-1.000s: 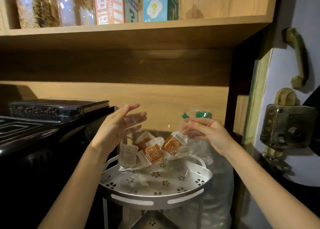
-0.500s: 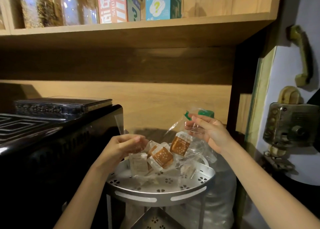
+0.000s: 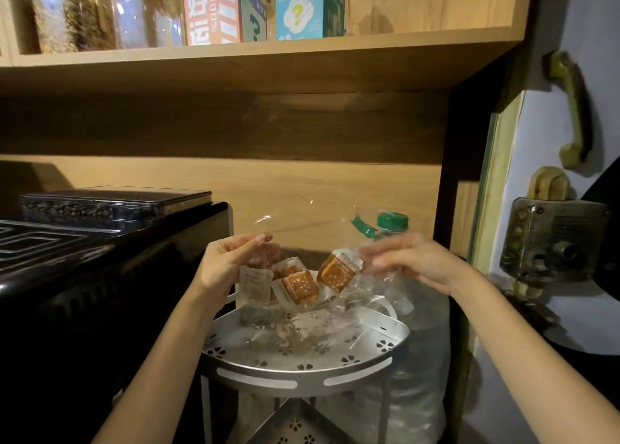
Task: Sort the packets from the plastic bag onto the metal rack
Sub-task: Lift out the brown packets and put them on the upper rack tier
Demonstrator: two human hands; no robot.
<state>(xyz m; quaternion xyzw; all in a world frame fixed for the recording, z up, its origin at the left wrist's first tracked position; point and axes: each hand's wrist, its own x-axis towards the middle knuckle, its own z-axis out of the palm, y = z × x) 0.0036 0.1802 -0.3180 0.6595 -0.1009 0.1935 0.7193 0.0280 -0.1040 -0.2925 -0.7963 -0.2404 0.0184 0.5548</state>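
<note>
Clear plastic: the thin see-through plastic bag (image 3: 303,239) is stretched wide between both hands, hanging above the perforated silver metal corner rack (image 3: 302,375), its mouth upward and its long axis running left to right.
Left hand: the left hand (image 3: 225,263) has its fingers (image 3: 248,242) curled and pinching the bag's left edge, thumb side up.
Right hand: the right hand (image 3: 407,259) has its fingers (image 3: 379,254) clamped on the bag's right edge; it is a little blurred.
Packets: small square orange-and-white packets (image 3: 300,287) sag in the bottom of the bag, just above the rack's top tray. The right one (image 3: 339,271) tilts with its top corner toward the right hand; a pale white packet (image 3: 255,284) hangs upright under the left hand.
Rack: its top tray shows flower-shaped cut-outs, with a lower tier visible beneath.
Change: half a second ago the left hand was lower, bunched down among the packets; now it is raised to the bag's rim. The right hand has dropped slightly, and the bag is pulled tauter and wider.
Around: a large clear water bottle with a green cap (image 3: 392,222) stands behind the rack on the right; a black appliance (image 3: 110,276) sits on the left; a wooden shelf (image 3: 268,61) above carries colourful boxes and jars.
</note>
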